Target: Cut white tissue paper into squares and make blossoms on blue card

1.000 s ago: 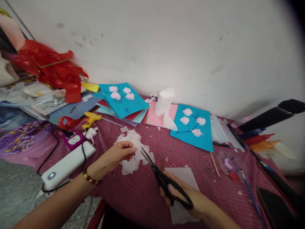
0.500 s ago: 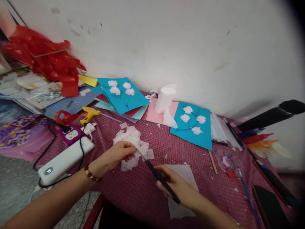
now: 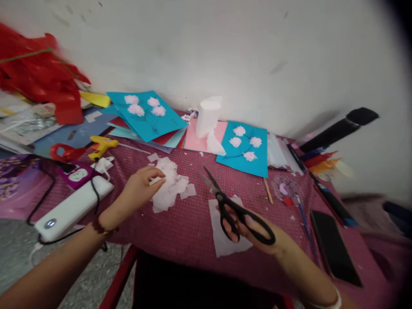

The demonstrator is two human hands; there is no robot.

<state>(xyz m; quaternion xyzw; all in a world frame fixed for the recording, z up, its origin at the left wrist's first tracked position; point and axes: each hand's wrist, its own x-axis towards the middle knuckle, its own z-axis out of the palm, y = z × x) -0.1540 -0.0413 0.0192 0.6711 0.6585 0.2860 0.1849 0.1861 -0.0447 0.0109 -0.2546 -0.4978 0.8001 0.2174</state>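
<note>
In the head view my right hand [image 3: 247, 225] grips black-handled scissors [image 3: 219, 196], whose blades are parted and point up and left. Beneath that hand lies a sheet of thin white paper [image 3: 222, 240] on the checked red tablecloth. Over the left edge of a pile of cut white paper pieces [image 3: 170, 189] is my left hand [image 3: 144, 184], its thumb and fingers apart with nothing seen between them. A blue card with white paper flowers [image 3: 243, 148] lies behind the scissors, and a similar blue card [image 3: 146, 116] rests on coloured sheets farther left.
A white roll [image 3: 207, 118] stands on pink paper by the wall. On the left are a yellow glue gun [image 3: 103, 146], a purple socket block [image 3: 76, 175] and a white power bank [image 3: 74, 208] with cables. A phone [image 3: 334, 246] and a paintbrush [image 3: 305, 223] lie on the right.
The scissors' blades, closed near my left fingers half a second ago, are now spread and farther away. My left hand has parted its pinched fingers. The whole view has shifted.
</note>
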